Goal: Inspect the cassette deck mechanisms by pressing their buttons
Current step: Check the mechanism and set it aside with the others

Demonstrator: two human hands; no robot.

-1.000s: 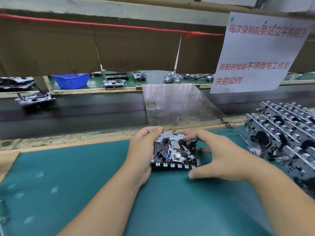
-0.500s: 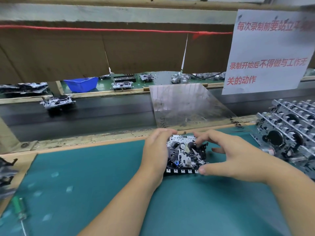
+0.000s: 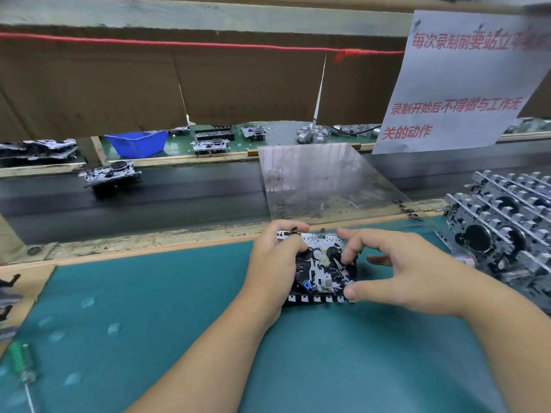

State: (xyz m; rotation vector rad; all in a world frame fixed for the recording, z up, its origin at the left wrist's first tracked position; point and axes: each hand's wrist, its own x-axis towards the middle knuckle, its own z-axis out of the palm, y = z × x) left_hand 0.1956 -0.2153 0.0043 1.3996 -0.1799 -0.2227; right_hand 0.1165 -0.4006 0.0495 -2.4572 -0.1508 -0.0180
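Observation:
A cassette deck mechanism (image 3: 320, 268), silver metal with black parts and a row of black-and-white buttons along its near edge, lies on the green mat (image 3: 149, 338). My left hand (image 3: 274, 263) grips its left side, fingers curled over the far edge and thumb on top. My right hand (image 3: 396, 266) holds the right side: the thumb presses the near right corner by the buttons, and a curled finger touches a black part on top. A stack of several more mechanisms (image 3: 507, 228) stands at the right.
A black conveyor belt (image 3: 179, 201) runs behind the mat and carries another mechanism (image 3: 110, 174). A clear plastic sheet (image 3: 325, 180) leans over the belt. A blue bin (image 3: 137, 143) sits beyond. A paper sign (image 3: 459, 84) hangs at upper right. A green screwdriver (image 3: 22, 368) lies at lower left.
The view has shifted left, so the mechanism on the belt and the screwdriver now show more. My right thumb has moved onto the near right corner; both hands stay on the mechanism.

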